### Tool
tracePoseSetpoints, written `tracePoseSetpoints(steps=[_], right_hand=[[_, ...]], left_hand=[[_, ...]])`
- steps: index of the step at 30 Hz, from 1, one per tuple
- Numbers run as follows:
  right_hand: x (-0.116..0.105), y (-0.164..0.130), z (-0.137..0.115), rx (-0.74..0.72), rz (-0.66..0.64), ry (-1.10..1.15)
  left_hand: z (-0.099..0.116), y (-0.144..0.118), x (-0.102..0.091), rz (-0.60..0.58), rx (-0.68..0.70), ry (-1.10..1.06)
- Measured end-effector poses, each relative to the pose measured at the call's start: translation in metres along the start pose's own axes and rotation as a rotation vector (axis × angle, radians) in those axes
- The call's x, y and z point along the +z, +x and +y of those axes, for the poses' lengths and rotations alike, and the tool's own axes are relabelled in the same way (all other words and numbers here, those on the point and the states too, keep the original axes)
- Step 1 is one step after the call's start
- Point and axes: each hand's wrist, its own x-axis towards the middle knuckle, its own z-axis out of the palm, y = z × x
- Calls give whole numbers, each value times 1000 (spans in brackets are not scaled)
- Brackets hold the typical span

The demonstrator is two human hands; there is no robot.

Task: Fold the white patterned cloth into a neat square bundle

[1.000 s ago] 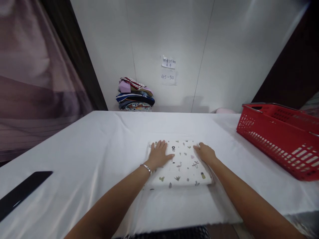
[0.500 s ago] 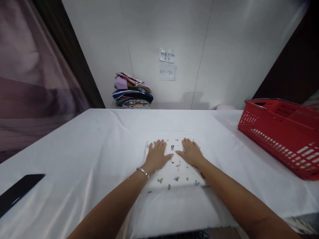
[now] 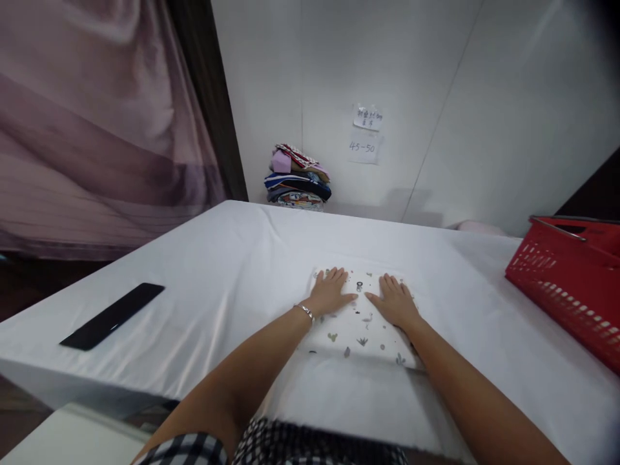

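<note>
A folded white cloth [image 3: 361,329], printed with small plants and animals, lies flat near the front of the table. My left hand [image 3: 330,292] rests palm down on its upper left part, fingers spread, a silver bracelet at the wrist. On the cloth's upper right part lies my right hand [image 3: 394,301], also flat with fingers apart. The two thumbs point towards each other with a narrow gap of cloth between them. Neither hand grips anything.
A white sheet covers the table [image 3: 252,258]. At the left lies a flat black object [image 3: 113,315]. A red perforated basket [image 3: 564,284] stands at the right. Several folded fabrics [image 3: 298,177] are stacked behind the table, by a wall with paper signs [image 3: 364,147]. A pink curtain [image 3: 106,129] hangs left.
The view has swung left, so things appear further right and more of the black object and curtain shows. Both hands stay flat on the folded cloth.
</note>
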Motion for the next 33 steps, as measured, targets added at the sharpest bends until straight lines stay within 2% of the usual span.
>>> tracePoseSetpoints(steps=[7, 12, 16, 21, 26, 30, 33], right_hand=[[-1, 0, 0, 5, -11, 8], [-2, -1, -3, 12, -13, -6], [-2, -1, -3, 20, -15, -15], [-13, -1, -6, 13, -36, 11], [-24, 5, -35, -46, 42, 42], [-16, 15, -64, -191, -20, 54], [-6, 20, -72, -214, -28, 29]], left_hand=[[-22, -11, -8, 91, -214, -98], [-33, -20, -7, 289, -416, -287], [-35, -28, -11, 357, -441, -326], [-31, -35, -21, 311, -502, -254], [-34, -33, -26, 218, -578, -288], [-40, -30, -28, 146, -592, -354], [-43, -29, -31, 75, -563, -385]])
